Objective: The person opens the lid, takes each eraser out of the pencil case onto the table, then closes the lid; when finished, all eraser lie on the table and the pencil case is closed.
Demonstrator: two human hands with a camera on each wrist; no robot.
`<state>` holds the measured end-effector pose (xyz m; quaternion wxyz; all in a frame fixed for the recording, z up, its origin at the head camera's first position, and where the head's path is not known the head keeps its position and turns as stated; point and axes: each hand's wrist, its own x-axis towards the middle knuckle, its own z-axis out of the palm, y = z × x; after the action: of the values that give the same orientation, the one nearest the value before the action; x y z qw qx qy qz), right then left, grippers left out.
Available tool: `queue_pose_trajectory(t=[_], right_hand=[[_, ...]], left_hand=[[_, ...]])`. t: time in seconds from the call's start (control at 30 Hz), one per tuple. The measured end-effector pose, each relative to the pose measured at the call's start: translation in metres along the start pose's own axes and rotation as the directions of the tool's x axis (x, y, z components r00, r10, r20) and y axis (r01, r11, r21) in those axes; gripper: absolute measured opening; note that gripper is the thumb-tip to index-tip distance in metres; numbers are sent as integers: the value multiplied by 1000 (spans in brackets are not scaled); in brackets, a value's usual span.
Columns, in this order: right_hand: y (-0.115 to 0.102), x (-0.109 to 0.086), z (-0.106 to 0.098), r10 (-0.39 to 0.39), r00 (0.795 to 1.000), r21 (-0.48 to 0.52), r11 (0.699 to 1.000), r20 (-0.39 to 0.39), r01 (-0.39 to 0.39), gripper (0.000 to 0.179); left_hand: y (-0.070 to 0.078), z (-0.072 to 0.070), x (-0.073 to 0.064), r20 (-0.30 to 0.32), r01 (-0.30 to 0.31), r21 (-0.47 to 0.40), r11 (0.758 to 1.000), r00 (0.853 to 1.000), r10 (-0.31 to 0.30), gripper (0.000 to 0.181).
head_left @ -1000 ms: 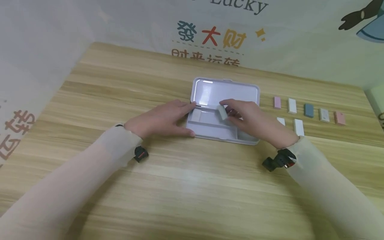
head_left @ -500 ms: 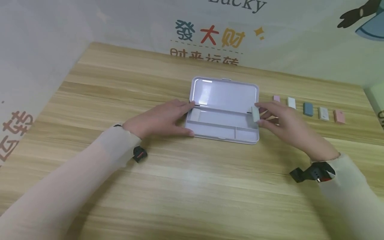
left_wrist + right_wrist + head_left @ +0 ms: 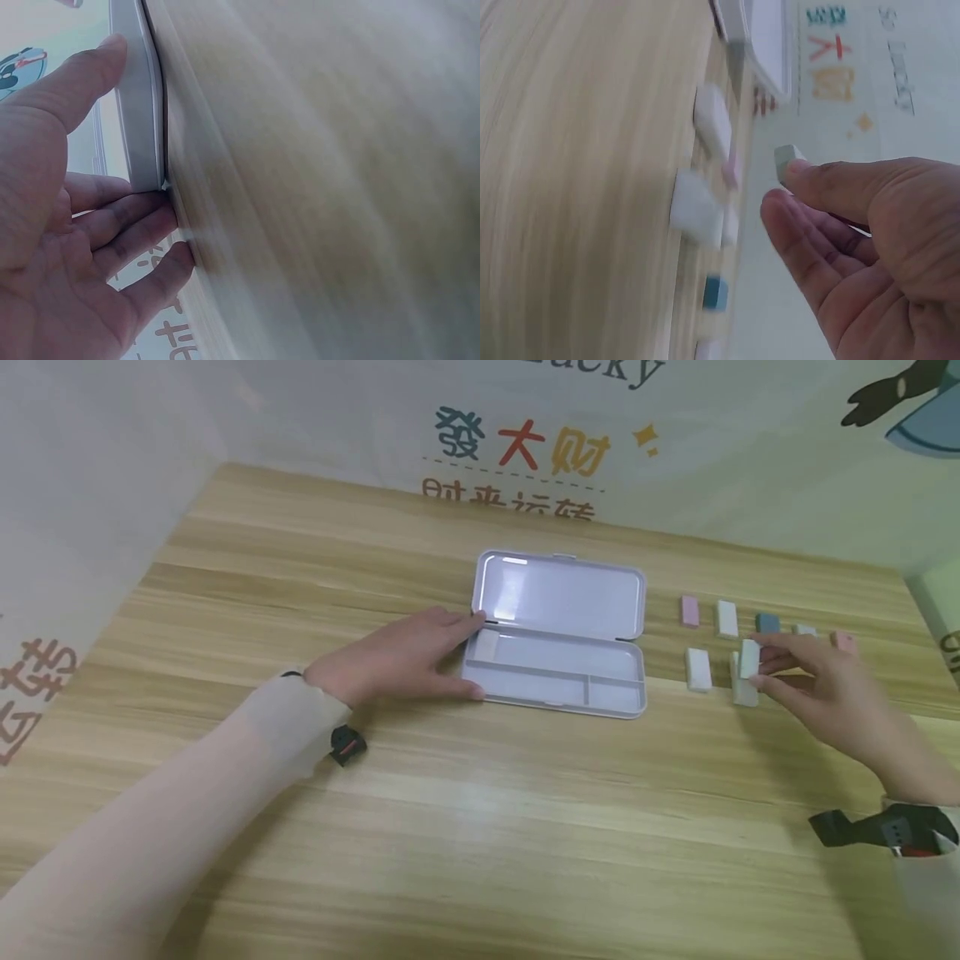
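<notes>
A pale lilac pencil case lies open on the table, its lid folded back and a whitish eraser in the left end of its rear compartment. My left hand rests against the case's left end, thumb at the front corner and forefinger near the hinge. In the left wrist view the thumb touches the case wall. Right of the case, my right hand pinches a pale green eraser between thumb and fingertips. It overlaps a white eraser in the head view; the right wrist view shows it raised above the table.
Another white eraser lies nearer the case. Behind runs a row of several erasers, among them a lilac one, a white one, a blue one and a pink one, some partly behind the right hand. A printed cloth hangs behind.
My right hand has carried the pale green eraser from over the case rightward to above the loose erasers. The left hand has stayed at the case's left end.
</notes>
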<state>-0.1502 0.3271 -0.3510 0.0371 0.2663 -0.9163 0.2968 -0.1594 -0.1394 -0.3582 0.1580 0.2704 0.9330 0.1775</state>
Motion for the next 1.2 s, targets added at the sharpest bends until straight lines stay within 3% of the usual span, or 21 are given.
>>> queue_pose_trajectory(t=[0.27,0.47,0.6,1.2], right_hand=[[28,-19,-18,151,985,-83,986,83,-144,42],[40,-22,-21,201,970,-170,969,135,-177,46],[46,-24,-21,228,960,-164,965,160,-202,46],[52,-16,-21,216,940,-167,970,263,-177,46]], left_hand=[[1,2,0,1,-5,-11,1000,1000,5,101],[1,2,0,1,3,-8,1000,1000,-3,101],[1,1,-1,3,5,-11,1000,1000,-5,101],[1,1,-2,-3,8,1,1000,1000,-8,99]])
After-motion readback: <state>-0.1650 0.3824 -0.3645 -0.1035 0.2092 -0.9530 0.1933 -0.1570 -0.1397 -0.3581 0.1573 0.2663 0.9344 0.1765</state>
